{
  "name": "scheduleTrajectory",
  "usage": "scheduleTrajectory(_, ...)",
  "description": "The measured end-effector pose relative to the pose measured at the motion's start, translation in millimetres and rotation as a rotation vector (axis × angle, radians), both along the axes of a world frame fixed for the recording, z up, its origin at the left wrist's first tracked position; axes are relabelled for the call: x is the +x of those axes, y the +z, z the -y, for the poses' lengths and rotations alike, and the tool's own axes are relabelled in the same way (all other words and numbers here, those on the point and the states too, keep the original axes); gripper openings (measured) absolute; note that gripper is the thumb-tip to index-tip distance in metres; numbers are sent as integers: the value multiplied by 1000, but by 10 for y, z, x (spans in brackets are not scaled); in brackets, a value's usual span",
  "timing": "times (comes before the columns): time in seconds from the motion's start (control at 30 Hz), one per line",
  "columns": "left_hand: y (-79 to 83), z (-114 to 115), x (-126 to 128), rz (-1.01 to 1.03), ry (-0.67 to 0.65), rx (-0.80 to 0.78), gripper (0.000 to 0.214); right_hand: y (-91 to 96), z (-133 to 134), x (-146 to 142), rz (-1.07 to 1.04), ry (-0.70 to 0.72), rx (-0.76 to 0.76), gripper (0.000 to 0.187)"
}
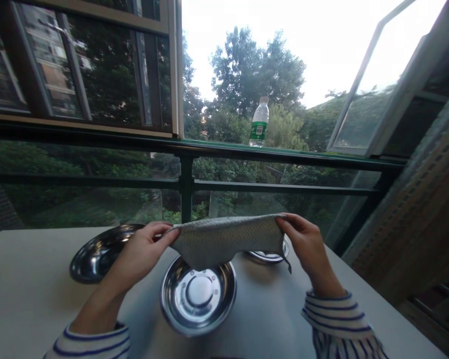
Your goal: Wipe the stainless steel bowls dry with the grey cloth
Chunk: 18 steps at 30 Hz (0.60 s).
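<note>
Clock: we put 12 o'clock far from us and 6 o'clock close to us
Cloth: we see the grey cloth (228, 239) up in the air between the two hands, and its long side runs from 9 to 3 o'clock, with the 3 o'clock end a little higher in our view
Left fingers: the left hand (144, 252) is at the 9 o'clock end, and we see its thumb and fingers pinch the top corner
Right fingers: the right hand (307, 242) is at the 3 o'clock end, and we see a pinch on the other top corner
Fingers to cloth: from the left fingers it goes to 3 o'clock, from the right to 9, so we call no hand nearer
Cloth to bowl: the front bowl (199, 295) is at 7 o'clock from the cloth's middle, nearer the left fingers; the low edge hides some of its far rim, and we cannot tell if they touch
Shiny things: on the white table (33, 279) we see a left bowl (101, 254) at 9 o'clock and a shiny dish (267, 257) at about 4, partly hidden by cloth
Bottle: between 12 and 1 o'clock, a bottle (259, 127) stands up by the dark rail (224, 150)
</note>
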<state>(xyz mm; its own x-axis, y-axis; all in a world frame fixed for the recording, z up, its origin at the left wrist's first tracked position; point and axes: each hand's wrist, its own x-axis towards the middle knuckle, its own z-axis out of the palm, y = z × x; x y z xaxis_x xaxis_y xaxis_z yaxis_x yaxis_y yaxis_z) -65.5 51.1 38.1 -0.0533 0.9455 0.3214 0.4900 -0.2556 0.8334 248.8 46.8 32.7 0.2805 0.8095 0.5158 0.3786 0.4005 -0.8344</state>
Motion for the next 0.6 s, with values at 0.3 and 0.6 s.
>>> scheduleTrajectory(0.3, -70, 52, 341, 462, -15, -193, 35, -4, 18, -201, 72, 69, -69, 26)
scheduleTrajectory(0.6, -116, 195, 580, 548, -389, -256, 31, -74, 259, -756, 192, 409, -26, 17)
